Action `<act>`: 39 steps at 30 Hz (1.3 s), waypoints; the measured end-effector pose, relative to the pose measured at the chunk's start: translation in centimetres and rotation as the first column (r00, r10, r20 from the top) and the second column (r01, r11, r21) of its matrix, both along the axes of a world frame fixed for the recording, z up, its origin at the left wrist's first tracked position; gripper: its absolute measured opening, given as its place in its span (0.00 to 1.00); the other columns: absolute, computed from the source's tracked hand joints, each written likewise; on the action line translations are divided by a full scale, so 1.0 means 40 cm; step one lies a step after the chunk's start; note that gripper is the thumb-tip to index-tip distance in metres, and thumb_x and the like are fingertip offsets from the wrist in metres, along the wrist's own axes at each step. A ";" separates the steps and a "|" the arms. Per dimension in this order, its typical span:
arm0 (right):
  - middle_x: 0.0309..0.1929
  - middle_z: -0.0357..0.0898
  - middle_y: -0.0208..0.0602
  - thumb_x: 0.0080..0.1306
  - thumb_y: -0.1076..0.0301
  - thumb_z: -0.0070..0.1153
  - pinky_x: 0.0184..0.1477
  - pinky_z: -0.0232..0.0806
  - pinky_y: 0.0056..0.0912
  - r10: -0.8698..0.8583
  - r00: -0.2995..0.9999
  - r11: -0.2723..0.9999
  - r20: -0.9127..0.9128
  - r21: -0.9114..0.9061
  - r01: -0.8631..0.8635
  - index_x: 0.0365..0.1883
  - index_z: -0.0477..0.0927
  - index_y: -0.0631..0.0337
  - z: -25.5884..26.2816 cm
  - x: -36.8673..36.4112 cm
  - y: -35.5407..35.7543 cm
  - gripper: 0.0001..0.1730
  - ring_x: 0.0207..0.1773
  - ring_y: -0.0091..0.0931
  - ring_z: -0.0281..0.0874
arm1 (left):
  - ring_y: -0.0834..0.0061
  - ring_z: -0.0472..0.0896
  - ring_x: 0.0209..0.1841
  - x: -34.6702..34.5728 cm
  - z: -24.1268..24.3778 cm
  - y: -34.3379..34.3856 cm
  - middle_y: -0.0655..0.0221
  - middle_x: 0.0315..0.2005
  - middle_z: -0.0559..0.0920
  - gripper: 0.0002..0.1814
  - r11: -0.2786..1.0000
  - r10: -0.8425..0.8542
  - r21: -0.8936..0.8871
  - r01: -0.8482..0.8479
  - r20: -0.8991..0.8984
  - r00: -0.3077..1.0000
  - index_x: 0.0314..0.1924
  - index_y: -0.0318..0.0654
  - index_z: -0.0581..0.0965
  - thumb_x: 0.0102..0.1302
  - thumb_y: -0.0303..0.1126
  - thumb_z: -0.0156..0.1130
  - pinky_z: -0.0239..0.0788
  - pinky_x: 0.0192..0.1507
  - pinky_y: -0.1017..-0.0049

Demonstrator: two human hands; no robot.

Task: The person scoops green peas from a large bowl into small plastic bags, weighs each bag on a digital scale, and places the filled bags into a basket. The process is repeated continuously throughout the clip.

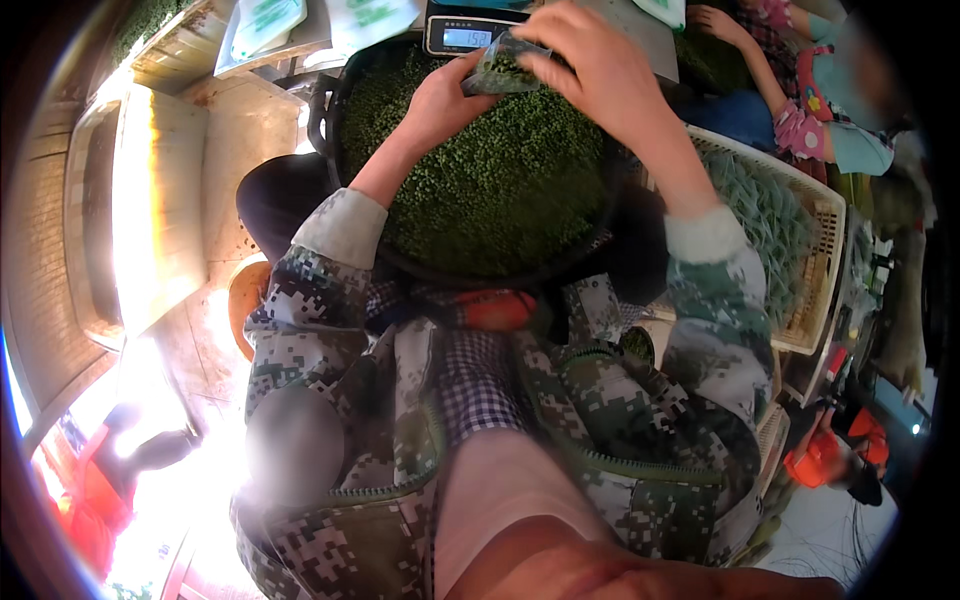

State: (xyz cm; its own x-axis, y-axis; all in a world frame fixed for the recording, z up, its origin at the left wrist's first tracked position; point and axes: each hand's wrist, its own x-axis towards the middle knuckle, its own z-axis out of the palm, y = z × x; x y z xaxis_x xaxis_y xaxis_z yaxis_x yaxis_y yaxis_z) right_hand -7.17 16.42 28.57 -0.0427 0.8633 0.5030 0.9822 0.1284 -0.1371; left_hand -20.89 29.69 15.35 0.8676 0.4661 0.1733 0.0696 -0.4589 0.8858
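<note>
A small clear plastic bag (504,73) holding some green berries, which look like green peppercorns, is pinched in my left hand (442,101). Over the bag's mouth is my right hand (600,64), its fingers apart and slightly blurred; whether they touch the plastic is hard to see. Both hands are above a wide black tub (324,124) filled with loose green peppercorns (487,180). Just beyond the bag, a digital scale (457,37) shows a lit display. My right fingers cover part of the scale.
White bags with green print (266,22) lie at the back left. On my right, a cream plastic crate (829,225) holds many filled clear packets (765,202). Another person's arm (757,67) reaches in at the upper right. A bright white box (161,202) stands left.
</note>
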 end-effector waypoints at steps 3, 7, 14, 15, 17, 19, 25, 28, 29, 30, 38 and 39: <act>0.40 0.74 0.33 0.54 0.61 0.62 0.37 0.70 0.36 -0.039 0.995 0.917 0.094 -0.393 0.073 0.41 0.76 0.59 0.023 -0.067 -0.098 0.19 0.38 0.36 0.76 | 0.67 0.79 0.46 -0.003 0.049 -0.041 0.63 0.44 0.79 0.32 0.960 -0.111 -0.248 0.128 0.082 0.990 0.57 0.43 0.71 0.50 0.30 0.69 0.71 0.46 0.70; 0.40 0.73 0.34 0.54 0.59 0.62 0.34 0.71 0.37 -0.026 1.000 0.825 -0.008 -0.564 0.017 0.36 0.75 0.61 -0.050 -0.057 -0.146 0.18 0.36 0.36 0.77 | 0.70 0.74 0.52 0.020 0.083 -0.128 0.63 0.50 0.74 0.34 0.964 -0.263 -0.009 0.268 0.164 0.951 0.57 0.40 0.69 0.48 0.28 0.70 0.68 0.51 0.72; 0.42 0.74 0.38 0.55 0.52 0.60 0.32 0.71 0.38 -0.250 0.962 0.847 -0.109 -0.506 0.163 0.40 0.73 0.60 -0.063 -0.086 -0.232 0.22 0.38 0.35 0.78 | 0.68 0.74 0.53 0.023 0.045 -0.149 0.62 0.50 0.76 0.29 0.951 -0.307 -0.008 0.309 0.076 0.949 0.54 0.37 0.71 0.50 0.26 0.68 0.65 0.55 0.70; 0.34 0.76 0.41 0.56 0.52 0.59 0.31 0.71 0.39 -0.237 0.960 0.814 -0.150 -0.570 0.112 0.32 0.75 0.61 -0.123 -0.106 -0.227 0.20 0.34 0.39 0.78 | 0.64 0.74 0.53 0.005 0.050 -0.162 0.61 0.49 0.76 0.28 0.934 -0.356 0.045 0.354 0.034 0.934 0.53 0.37 0.72 0.48 0.24 0.67 0.64 0.56 0.69; 0.20 0.75 0.44 0.57 0.53 0.58 0.25 0.70 0.42 -0.149 0.959 0.876 -0.243 -0.482 0.014 0.23 0.77 0.64 -0.201 -0.110 -0.223 0.20 0.25 0.41 0.77 | 0.63 0.74 0.52 -0.013 0.040 -0.176 0.61 0.48 0.76 0.29 0.931 -0.350 0.091 0.353 -0.051 0.935 0.52 0.36 0.73 0.45 0.19 0.64 0.64 0.55 0.70; 0.20 0.77 0.40 0.52 0.54 0.60 0.21 0.68 0.40 -0.176 0.975 0.862 -0.134 -0.499 0.087 0.18 0.79 0.62 -0.186 -0.122 -0.234 0.18 0.24 0.36 0.78 | 0.66 0.74 0.52 -0.021 0.042 -0.190 0.61 0.48 0.76 0.27 0.937 -0.348 0.000 0.350 -0.106 0.931 0.53 0.36 0.73 0.49 0.19 0.62 0.63 0.56 0.71; 0.28 0.73 0.33 0.53 0.51 0.60 0.34 0.67 0.34 -0.436 0.896 0.888 -0.080 0.121 0.443 0.30 0.79 0.62 -0.069 -0.095 -0.398 0.21 0.32 0.27 0.75 | 0.69 0.74 0.53 0.070 0.019 -0.244 0.62 0.49 0.77 0.23 0.896 -0.442 -0.118 0.429 -0.120 0.889 0.52 0.31 0.73 0.54 0.20 0.61 0.63 0.56 0.72; 0.30 0.74 0.31 0.54 0.59 0.60 0.40 0.66 0.35 -0.484 0.786 0.853 -0.385 -0.006 0.522 0.33 0.79 0.54 -0.113 -0.102 -0.429 0.12 0.35 0.28 0.74 | 0.70 0.74 0.52 0.099 0.112 -0.292 0.60 0.51 0.76 0.25 0.782 -0.616 -0.207 0.588 -0.117 0.779 0.54 0.31 0.72 0.54 0.23 0.64 0.64 0.55 0.72; 0.30 0.74 0.30 0.54 0.61 0.60 0.39 0.67 0.35 -0.447 0.739 0.879 -0.504 -0.095 0.467 0.33 0.79 0.52 -0.134 -0.081 -0.467 0.10 0.35 0.29 0.74 | 0.71 0.74 0.51 0.126 0.128 -0.318 0.61 0.52 0.75 0.30 0.756 -0.654 -0.181 0.629 -0.170 0.737 0.59 0.33 0.69 0.54 0.25 0.64 0.64 0.54 0.73; 0.31 0.74 0.31 0.55 0.62 0.59 0.38 0.67 0.34 -0.586 0.697 0.800 -0.414 -0.157 0.579 0.33 0.80 0.50 -0.146 -0.068 -0.505 0.08 0.35 0.30 0.74 | 0.73 0.74 0.50 0.131 0.128 -0.315 0.62 0.52 0.75 0.30 0.772 -0.635 -0.124 0.623 -0.182 0.751 0.60 0.34 0.68 0.55 0.24 0.63 0.64 0.54 0.73; 0.33 0.81 0.44 0.62 0.61 0.53 0.37 0.70 0.39 -0.956 -0.259 -0.293 -0.137 0.411 0.863 0.39 0.80 0.55 -0.051 0.235 -1.230 0.11 0.35 0.41 0.79 | 0.74 0.75 0.49 0.107 0.068 -0.150 0.62 0.51 0.77 0.27 0.899 -0.438 -0.113 0.424 -0.230 0.869 0.60 0.36 0.69 0.59 0.26 0.60 0.65 0.53 0.73; 0.32 0.80 0.44 0.64 0.59 0.49 0.35 0.70 0.45 -0.901 -0.432 -0.413 -0.044 0.392 0.822 0.37 0.80 0.52 -0.059 0.263 -1.322 0.11 0.34 0.43 0.78 | 0.74 0.75 0.49 0.090 0.065 -0.134 0.62 0.51 0.78 0.26 0.904 -0.427 -0.104 0.414 -0.236 0.873 0.59 0.36 0.69 0.60 0.26 0.60 0.65 0.53 0.74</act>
State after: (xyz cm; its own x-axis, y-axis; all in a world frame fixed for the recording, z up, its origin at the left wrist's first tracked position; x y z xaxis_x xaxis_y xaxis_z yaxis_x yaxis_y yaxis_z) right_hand 3.34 -36.46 26.21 0.5412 -0.2512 0.8025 -0.2681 -0.9561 -0.1184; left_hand -17.27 24.34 17.96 0.9950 0.0497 -0.0861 0.0993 -0.4510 0.8870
